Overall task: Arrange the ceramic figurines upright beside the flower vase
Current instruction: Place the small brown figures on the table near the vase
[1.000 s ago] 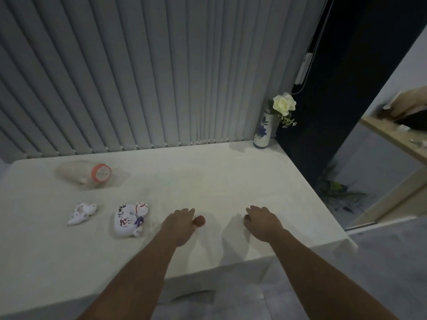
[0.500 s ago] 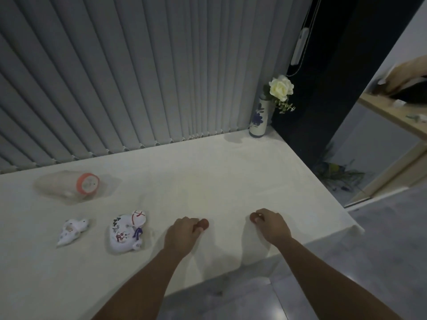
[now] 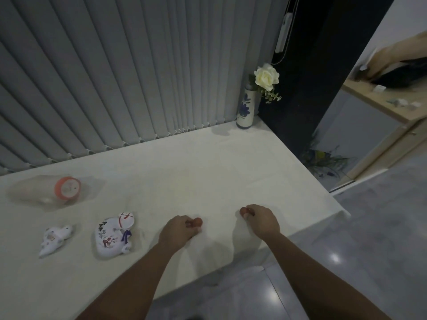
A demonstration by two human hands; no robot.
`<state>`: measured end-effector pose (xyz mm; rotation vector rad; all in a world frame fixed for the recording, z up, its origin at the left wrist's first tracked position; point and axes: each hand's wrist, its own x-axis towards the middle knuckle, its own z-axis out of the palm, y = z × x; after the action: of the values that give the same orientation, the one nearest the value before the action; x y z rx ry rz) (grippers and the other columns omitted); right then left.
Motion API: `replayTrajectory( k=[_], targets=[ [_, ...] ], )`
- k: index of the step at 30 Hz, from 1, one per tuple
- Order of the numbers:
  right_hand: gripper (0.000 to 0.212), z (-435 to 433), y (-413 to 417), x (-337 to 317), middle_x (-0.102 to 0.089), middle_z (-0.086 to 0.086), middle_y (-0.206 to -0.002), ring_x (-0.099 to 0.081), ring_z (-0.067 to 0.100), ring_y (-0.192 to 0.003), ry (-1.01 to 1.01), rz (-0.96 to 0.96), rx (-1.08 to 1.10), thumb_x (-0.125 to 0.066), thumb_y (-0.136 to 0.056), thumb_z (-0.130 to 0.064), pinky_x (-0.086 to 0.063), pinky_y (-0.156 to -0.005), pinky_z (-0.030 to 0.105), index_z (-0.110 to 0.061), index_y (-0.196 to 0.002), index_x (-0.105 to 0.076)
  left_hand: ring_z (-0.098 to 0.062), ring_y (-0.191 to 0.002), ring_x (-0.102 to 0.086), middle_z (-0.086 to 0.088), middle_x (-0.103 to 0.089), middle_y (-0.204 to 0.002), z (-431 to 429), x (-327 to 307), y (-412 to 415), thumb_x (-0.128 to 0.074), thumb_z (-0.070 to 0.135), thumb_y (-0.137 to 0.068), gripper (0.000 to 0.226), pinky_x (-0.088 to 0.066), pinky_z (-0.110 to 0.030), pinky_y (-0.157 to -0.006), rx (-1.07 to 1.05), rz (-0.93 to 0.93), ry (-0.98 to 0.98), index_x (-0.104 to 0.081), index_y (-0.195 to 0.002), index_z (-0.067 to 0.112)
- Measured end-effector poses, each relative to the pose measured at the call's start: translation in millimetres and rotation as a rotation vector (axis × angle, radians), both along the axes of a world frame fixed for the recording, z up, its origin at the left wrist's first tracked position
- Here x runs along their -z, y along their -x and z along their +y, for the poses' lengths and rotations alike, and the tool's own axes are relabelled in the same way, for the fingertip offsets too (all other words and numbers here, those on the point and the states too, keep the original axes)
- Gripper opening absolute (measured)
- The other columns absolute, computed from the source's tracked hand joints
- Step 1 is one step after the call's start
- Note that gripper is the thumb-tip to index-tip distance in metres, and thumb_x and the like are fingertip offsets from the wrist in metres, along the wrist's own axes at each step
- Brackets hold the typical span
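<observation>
Both hands sit a little farther up the white surface [image 3: 208, 176] than a second ago, each curled around a small reddish object. Left hand [image 3: 179, 232], at 6 o'clock, grips one [image 3: 196, 222]; right hand [image 3: 263, 219], toward 4 o'clock, pinches another [image 3: 243, 211]. At 8 o'clock two painted figurines lie on their sides: a large one [image 3: 113, 236] and a small one [image 3: 55, 239] beyond it. Farther off at 9 o'clock lies a clear orange-capped container [image 3: 46, 190]. Far away at 1 o'clock the flower vase [image 3: 246, 108] stands upright by the blinds [image 3: 115, 77].
</observation>
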<state>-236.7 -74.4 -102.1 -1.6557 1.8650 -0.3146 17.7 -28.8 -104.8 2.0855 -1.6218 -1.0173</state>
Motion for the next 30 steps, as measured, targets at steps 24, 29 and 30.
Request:
replayTrajectory(
  k=[24, 29, 30],
  targets=[
    [0.025, 26, -27, -4, -0.066, 0.006, -0.095, -0.06, 0.026, -0.087, 0.031, 0.1, 0.111, -0.055, -0.086, -0.032, -0.041, -0.068, 0.029, -0.017, -0.104, -0.061, -0.022, -0.087, -0.065, -0.003, -0.071, -0.091, 19, -1, 10, -0.067, 0.037, -0.077, 0.027, -0.053, -0.033, -0.076, -0.061, -0.072, 0.101, -0.07, -0.093, 0.015],
    [0.015, 17, -25, -12, -0.065, -0.001, -0.081, -0.058, 0.013, -0.07, 0.01, -0.197, 0.242, -0.054, -0.083, -0.029, -0.044, -0.063, 0.029, -0.018, -0.093, -0.057, -0.02, -0.087, -0.063, 0.002, -0.066, -0.091, 7, -8, 16, -0.07, 0.032, -0.072, 0.026, -0.052, -0.035, -0.078, -0.163, 0.009, 0.127, -0.064, -0.095, 0.021],
    [0.013, 14, -23, -15, -0.066, -0.001, -0.082, -0.058, 0.011, -0.07, 0.01, -0.261, 0.258, -0.055, -0.083, -0.026, -0.043, -0.061, 0.027, -0.018, -0.093, -0.055, -0.019, -0.087, -0.063, 0.004, -0.065, -0.09, 2, -10, 18, -0.07, 0.031, -0.073, 0.026, -0.052, -0.035, -0.078, -0.164, 0.032, 0.126, -0.062, -0.096, 0.021]
  ],
)
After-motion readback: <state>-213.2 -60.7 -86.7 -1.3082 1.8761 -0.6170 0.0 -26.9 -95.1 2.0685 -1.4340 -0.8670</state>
